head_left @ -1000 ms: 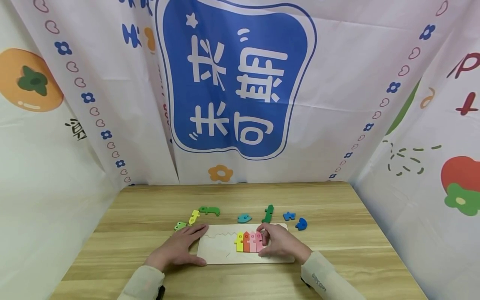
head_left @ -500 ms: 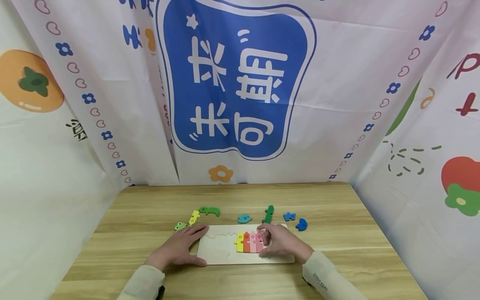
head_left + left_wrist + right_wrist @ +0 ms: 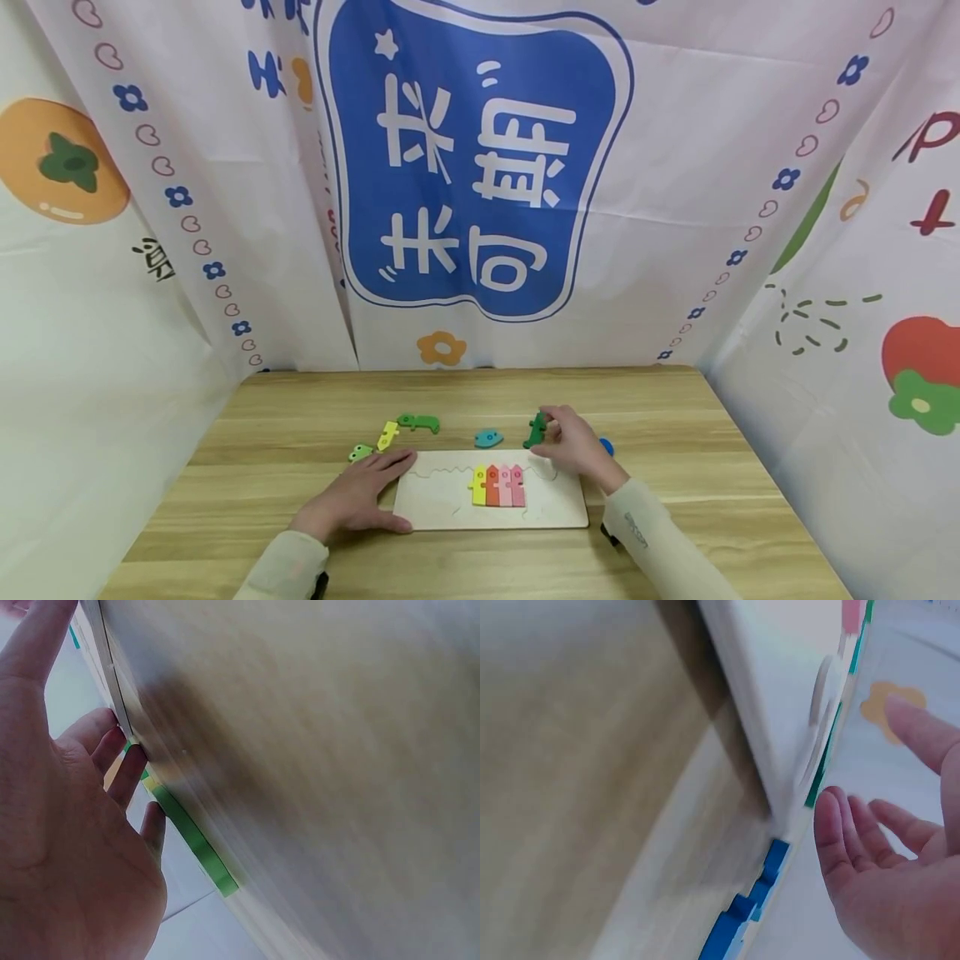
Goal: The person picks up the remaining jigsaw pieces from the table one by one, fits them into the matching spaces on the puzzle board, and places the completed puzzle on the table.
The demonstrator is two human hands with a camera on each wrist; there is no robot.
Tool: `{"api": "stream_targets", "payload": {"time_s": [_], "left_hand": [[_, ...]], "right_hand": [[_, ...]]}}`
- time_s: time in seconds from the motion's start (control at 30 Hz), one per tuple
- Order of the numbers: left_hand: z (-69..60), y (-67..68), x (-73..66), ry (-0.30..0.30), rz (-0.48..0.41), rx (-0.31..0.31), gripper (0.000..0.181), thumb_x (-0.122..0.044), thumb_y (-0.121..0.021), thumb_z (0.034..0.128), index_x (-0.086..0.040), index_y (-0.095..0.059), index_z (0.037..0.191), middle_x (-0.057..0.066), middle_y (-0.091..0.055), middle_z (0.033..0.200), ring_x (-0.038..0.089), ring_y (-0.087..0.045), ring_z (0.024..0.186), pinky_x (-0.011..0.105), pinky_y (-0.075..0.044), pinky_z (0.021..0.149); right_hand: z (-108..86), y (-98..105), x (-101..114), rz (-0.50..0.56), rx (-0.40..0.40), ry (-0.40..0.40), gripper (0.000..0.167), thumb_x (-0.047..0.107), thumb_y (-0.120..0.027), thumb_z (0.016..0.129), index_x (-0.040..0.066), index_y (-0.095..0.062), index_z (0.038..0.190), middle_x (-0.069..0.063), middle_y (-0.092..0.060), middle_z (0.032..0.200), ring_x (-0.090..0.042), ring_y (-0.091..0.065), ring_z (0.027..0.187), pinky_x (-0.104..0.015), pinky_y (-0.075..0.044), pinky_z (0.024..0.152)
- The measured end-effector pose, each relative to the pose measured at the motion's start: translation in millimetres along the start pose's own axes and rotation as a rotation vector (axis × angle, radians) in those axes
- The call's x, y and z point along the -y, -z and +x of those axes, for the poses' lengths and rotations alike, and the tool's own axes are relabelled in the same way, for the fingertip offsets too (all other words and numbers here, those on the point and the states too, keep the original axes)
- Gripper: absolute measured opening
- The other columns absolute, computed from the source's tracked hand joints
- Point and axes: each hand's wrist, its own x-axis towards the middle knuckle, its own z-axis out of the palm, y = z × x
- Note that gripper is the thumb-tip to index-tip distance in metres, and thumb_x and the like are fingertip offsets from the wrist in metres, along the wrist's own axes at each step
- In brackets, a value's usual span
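Note:
The pale wooden puzzle board (image 3: 429, 503) lies on the table. A yellow, an orange-red and two pink puzzle pieces (image 3: 498, 486) stand side by side in it. My left hand (image 3: 363, 493) rests at the board's left edge, fingers and thumb spread. Beyond the board, my right hand (image 3: 576, 446) is around a dark green puzzle piece (image 3: 536, 430), thumb and fingertips at its two ends. In the right wrist view the right hand (image 3: 892, 855) has its fingers loosely bent and apart, with no piece between them.
A teal piece (image 3: 488, 437) lies behind the board. A green piece (image 3: 420, 422), a yellow piece (image 3: 387, 435) and a light green piece with eyes (image 3: 361, 451) lie at the back left. A blue piece (image 3: 607, 447) shows partly behind the right hand.
My right hand has left the pink pieces in the board and moved away from me to the dark green piece. The left hand has stayed in place.

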Motion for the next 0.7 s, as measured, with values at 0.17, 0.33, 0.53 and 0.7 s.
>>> {"api": "stream_targets", "payload": {"time_s": [0.17, 0.33, 0.53, 0.7], "left_hand": [[1.2, -4.0, 2.8, 0.008, -0.004, 0.005, 0.110, -0.077, -0.073, 0.0775, -0.018, -0.037, 0.162, 0.005, -0.034, 0.169, 0.047, -0.031, 0.152, 0.070, -0.030, 0.117], [1.9, -4.7, 3.2, 0.013, -0.006, 0.004, 0.110, -0.078, -0.072, 0.0772, -0.018, -0.037, 0.162, 0.004, -0.033, 0.169, 0.046, -0.030, 0.152, 0.070, -0.029, 0.117], [2.1, -3.4, 2.4, 0.016, -0.004, 0.003, 0.111, -0.078, -0.073, 0.0764, -0.018, -0.037, 0.162, 0.004, -0.034, 0.169, 0.046, -0.031, 0.152, 0.070, -0.030, 0.117], [1.3, -3.2, 2.8, 0.019, 0.002, 0.002, 0.110, -0.078, -0.073, 0.0767, -0.019, -0.037, 0.162, 0.004, -0.034, 0.168, 0.046, -0.031, 0.152, 0.069, -0.030, 0.117]], "right_hand": [[11.4, -1, -7, -0.054, -0.015, -0.012, 0.081, 0.023, -0.087, 0.086, 0.001, -0.047, 0.153, -0.017, -0.056, 0.135, -0.017, -0.056, 0.086, -0.033, -0.051, 0.072], [19.0, -4, -8, -0.070, 0.012, -0.034, 0.082, 0.025, -0.089, 0.084, 0.002, -0.049, 0.152, -0.016, -0.055, 0.138, -0.019, -0.058, 0.096, -0.037, -0.056, 0.082], [23.2, -7, -6, -0.075, 0.026, -0.047, 0.079, 0.025, -0.089, 0.084, 0.002, -0.051, 0.150, -0.017, -0.054, 0.140, -0.022, -0.058, 0.101, -0.038, -0.056, 0.083], [27.2, -7, -5, -0.097, 0.014, -0.039, 0.076, 0.023, -0.088, 0.085, 0.000, -0.053, 0.148, -0.019, -0.053, 0.142, -0.022, -0.057, 0.100, -0.040, -0.056, 0.085]]}}
